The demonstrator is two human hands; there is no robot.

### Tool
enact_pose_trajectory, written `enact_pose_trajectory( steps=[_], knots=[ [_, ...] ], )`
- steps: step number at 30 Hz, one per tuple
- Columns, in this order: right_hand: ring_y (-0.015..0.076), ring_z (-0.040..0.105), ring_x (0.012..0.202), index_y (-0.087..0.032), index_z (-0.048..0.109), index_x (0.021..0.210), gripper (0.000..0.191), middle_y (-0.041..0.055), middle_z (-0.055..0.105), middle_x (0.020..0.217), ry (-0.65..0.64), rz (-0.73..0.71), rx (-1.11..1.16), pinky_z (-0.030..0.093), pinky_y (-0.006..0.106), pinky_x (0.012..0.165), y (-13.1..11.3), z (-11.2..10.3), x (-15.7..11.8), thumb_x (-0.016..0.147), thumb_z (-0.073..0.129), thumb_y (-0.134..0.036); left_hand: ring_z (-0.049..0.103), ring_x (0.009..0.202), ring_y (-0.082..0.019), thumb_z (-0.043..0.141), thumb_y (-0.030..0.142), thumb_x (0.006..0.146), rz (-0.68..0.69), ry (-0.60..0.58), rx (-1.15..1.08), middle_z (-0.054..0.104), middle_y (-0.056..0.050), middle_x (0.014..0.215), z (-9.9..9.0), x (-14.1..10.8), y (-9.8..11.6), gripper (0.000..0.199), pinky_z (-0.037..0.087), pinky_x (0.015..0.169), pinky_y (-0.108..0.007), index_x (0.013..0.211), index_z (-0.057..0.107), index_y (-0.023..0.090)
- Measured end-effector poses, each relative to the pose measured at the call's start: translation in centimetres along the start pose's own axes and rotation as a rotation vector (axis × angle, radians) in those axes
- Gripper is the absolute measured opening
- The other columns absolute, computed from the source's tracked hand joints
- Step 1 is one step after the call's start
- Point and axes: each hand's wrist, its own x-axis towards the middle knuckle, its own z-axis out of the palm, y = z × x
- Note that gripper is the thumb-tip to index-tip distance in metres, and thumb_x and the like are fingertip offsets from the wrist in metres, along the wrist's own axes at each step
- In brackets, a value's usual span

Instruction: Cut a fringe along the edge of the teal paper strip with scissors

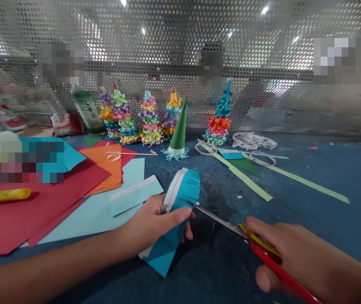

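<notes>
One dark blue tabletop (319, 164) carries the work; red sheets (54, 198) and a pale-blue sheet (98, 215) lie at left. The right hand (284, 245), at near right, is closed around the handles of the scissors (220, 219), whose blades point left and lie close together. The left hand (161, 215), at near centre, pinches a blue strip (168, 253), thumb above and fingers beneath. Beyond it stands a green cone (179, 131) with a fringed ring (177, 154) at its foot. The strip slants across the near middle of the scene, held up in the hand: its far end is slit into fringe (195, 181) along the right edge, its near end uncut. A white band (174, 188) borders the left edge. The blade tips sit beside the strip, very near the left thumb; whether they have entered the paper cannot be told. For good fringe, each snip would best run parallel to the last, equally narrow, and stop short of the white band, leaving it whole. The thumb would be safer farther toward the near end, yet close enough to keep the paper taut.
</notes>
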Motion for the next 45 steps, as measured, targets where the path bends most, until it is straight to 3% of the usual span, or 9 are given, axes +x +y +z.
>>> enact_pose_trajectory(
  steps=[6, 13, 18, 23, 27, 32, 38, 45],
  knots=[
    [0.0286, 0.069, 0.059, -0.028, 0.056, 0.078, 0.039, 0.0024, 0.075, 0.067, 0.052, -0.059, -0.045, 0.037, 0.030, 0.053, 0.9, 0.5, 0.5, 0.066, 0.086, -0.051, 0.066, 0.058, -0.014, 0.085, 0.053, 0.081, -0.021, 0.029, 0.006, 0.076, -0.001, 0.065, 0.2, 0.1, 0.4, 0.039, 0.054, 0.060, -0.026, 0.085, 0.070, 0.017],
    [0.0273, 0.066, 0.060, -0.027, 0.063, 0.086, 0.048, 0.0042, 0.074, 0.070, 0.095, -0.108, -0.044, 0.035, 0.030, 0.054, 2.2, 1.2, 0.5, 0.066, 0.085, -0.065, 0.064, 0.057, -0.015, 0.082, 0.052, 0.083, -0.012, 0.036, -0.010, 0.075, -0.003, 0.065, 0.1, 0.1, 0.3, 0.036, 0.054, 0.059, -0.026, 0.079, 0.069, 0.017],
    [0.0231, 0.059, 0.060, -0.027, 0.061, 0.084, 0.050, 0.0015, 0.070, 0.068, 0.095, -0.109, -0.076, 0.033, 0.030, 0.056, 2.1, 1.6, 0.7, 0.065, 0.085, -0.067, 0.065, 0.060, -0.015, 0.083, 0.050, 0.085, 0.006, -0.044, 0.027, 0.077, -0.002, 0.067, -0.3, -0.1, 0.2, 0.035, 0.054, 0.062, -0.026, 0.080, 0.070, 0.017],
    [0.0220, 0.060, 0.058, -0.028, 0.058, 0.076, 0.043, -0.0023, 0.068, 0.062, 0.080, -0.098, -0.011, 0.033, 0.029, 0.056, 1.9, 1.6, 0.7, 0.063, 0.091, -0.051, 0.068, 0.066, -0.016, 0.084, 0.054, 0.084, -0.017, -0.119, 0.043, 0.078, -0.003, 0.071, -0.5, -0.2, 0.3, 0.038, 0.054, 0.064, -0.025, 0.083, 0.072, 0.018],
    [0.0250, 0.067, 0.063, -0.029, 0.059, 0.077, 0.024, -0.0028, 0.076, 0.064, 0.042, -0.096, 0.025, 0.037, 0.029, 0.060, 1.7, 1.4, 0.4, 0.073, 0.083, -0.032, 0.068, 0.066, -0.017, 0.085, 0.055, 0.083, -0.031, -0.132, 0.028, 0.078, -0.003, 0.070, -0.5, -0.2, 0.4, 0.039, 0.053, 0.063, -0.025, 0.086, 0.072, 0.018],
    [0.0292, 0.073, 0.068, -0.029, 0.062, 0.077, 0.022, -0.0008, 0.084, 0.072, -0.002, -0.071, -0.008, 0.040, 0.032, 0.064, 1.3, 0.8, 0.1, 0.078, 0.081, -0.040, 0.069, 0.067, -0.017, 0.081, 0.052, 0.087, -0.023, -0.159, 0.038, 0.079, -0.003, 0.072, -0.8, -0.1, 0.1, 0.035, 0.053, 0.064, -0.025, 0.089, 0.073, 0.018],
    [0.0280, 0.071, 0.069, -0.029, 0.059, 0.078, 0.025, 0.0002, 0.081, 0.073, 0.026, -0.060, 0.014, 0.038, 0.031, 0.060, 1.5, 1.0, 0.1, 0.070, 0.082, -0.037, 0.068, 0.067, -0.015, 0.077, 0.049, 0.093, -0.006, -0.182, 0.053, 0.079, -0.002, 0.071, -1.0, -0.1, -0.1, 0.031, 0.053, 0.065, -0.023, 0.091, 0.074, 0.018],
    [0.0283, 0.073, 0.065, -0.031, 0.056, 0.083, 0.016, -0.0011, 0.084, 0.072, -0.007, -0.057, 0.032, 0.040, 0.032, 0.062, 1.7, 1.8, -0.7, 0.079, 0.070, -0.039, 0.067, 0.071, -0.013, 0.074, 0.046, 0.098, -0.001, -0.245, 0.088, 0.079, 0.000, 0.074, -1.0, -0.2, 0.1, 0.029, 0.052, 0.070, -0.022, 0.092, 0.074, 0.018]
  ],
)
